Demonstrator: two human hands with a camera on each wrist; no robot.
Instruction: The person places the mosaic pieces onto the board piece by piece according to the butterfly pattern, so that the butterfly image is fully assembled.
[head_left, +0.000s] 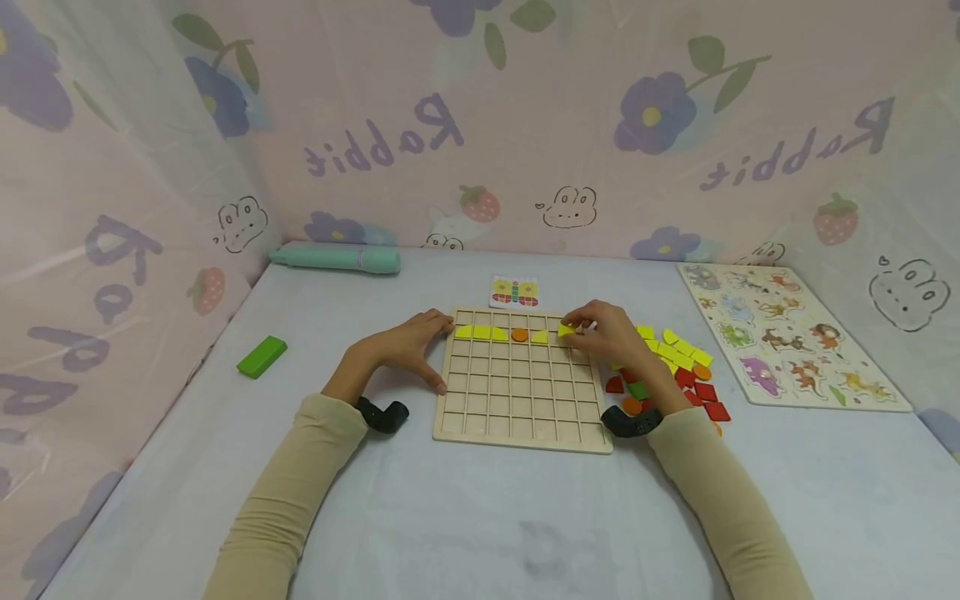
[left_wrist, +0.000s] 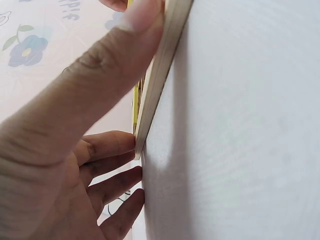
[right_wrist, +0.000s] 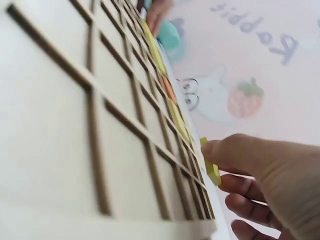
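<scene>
A wooden grid board (head_left: 522, 408) lies on the white-covered table. My left hand (head_left: 405, 343) rests against its left edge, thumb and fingers spread apart; in the left wrist view the thumb (left_wrist: 107, 65) touches the board's side. My right hand (head_left: 611, 333) pinches a yellow tile (right_wrist: 212, 172) between thumb and fingers over the right part of a row near the far edge. That row holds several yellow tiles (head_left: 481, 332) and an orange round tile (head_left: 520, 335). Beyond the board lies a small card (head_left: 514, 292) with a butterfly pattern.
Loose yellow tiles (head_left: 675, 350), red tiles (head_left: 705, 392) and a few orange and green ones lie right of the board, partly under my right forearm. An animal puzzle board (head_left: 795, 333) is farther right. At left are a green block (head_left: 262, 357) and a teal marker-shaped object (head_left: 337, 258).
</scene>
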